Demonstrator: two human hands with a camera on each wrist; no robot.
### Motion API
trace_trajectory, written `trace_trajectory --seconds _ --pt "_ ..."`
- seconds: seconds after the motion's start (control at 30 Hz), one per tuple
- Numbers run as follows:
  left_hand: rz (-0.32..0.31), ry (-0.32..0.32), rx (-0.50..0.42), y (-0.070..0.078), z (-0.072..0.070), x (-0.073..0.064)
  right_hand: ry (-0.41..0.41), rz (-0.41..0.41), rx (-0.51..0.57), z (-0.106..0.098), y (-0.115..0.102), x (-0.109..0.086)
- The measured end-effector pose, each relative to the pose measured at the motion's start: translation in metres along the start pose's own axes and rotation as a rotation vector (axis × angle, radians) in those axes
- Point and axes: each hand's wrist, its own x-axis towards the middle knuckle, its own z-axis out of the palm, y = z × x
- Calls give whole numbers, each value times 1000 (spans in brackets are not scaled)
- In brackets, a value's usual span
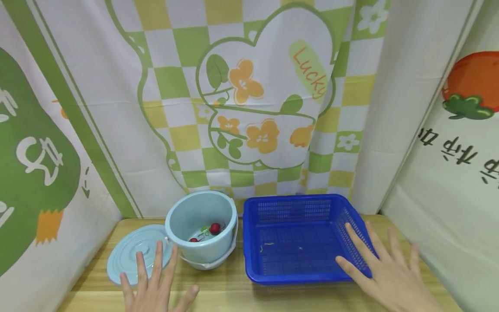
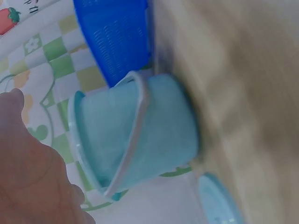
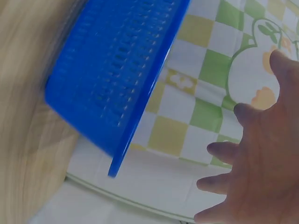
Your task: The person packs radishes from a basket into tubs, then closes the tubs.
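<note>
In the head view a light blue bucket stands on the table with its handle hanging down at the front. Inside it lie two red radishes with thin green bits. A round light blue lid lies flat to its left. My left hand, fingers spread, hovers before the lid and bucket and holds nothing. To the right sits a blue plastic basket with a few small plant scraps on its bottom. Over its right front corner my right hand is spread with nothing in it.
The wooden table has a patterned cloth hanging behind it. White printed cloth walls close in the left and right sides. Bucket and basket stand close together near the back edge.
</note>
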Motion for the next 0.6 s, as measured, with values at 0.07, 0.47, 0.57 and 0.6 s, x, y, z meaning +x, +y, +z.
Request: trace_trajectory --seconds 0.07,0.47,0.57,0.6 --pt "10 37 -1 -6 4 -7 -15 -13 -7 3 5 -2" --pt "-36 110 71 -39 1 -23 2 -61 -54 25 43 -16" --pt "-61 87 74 -40 -1 -26 21 -68 -47 24 42 -15" --pt "-67 85 72 -40 -1 -27 17 -68 -46 24 41 -14"
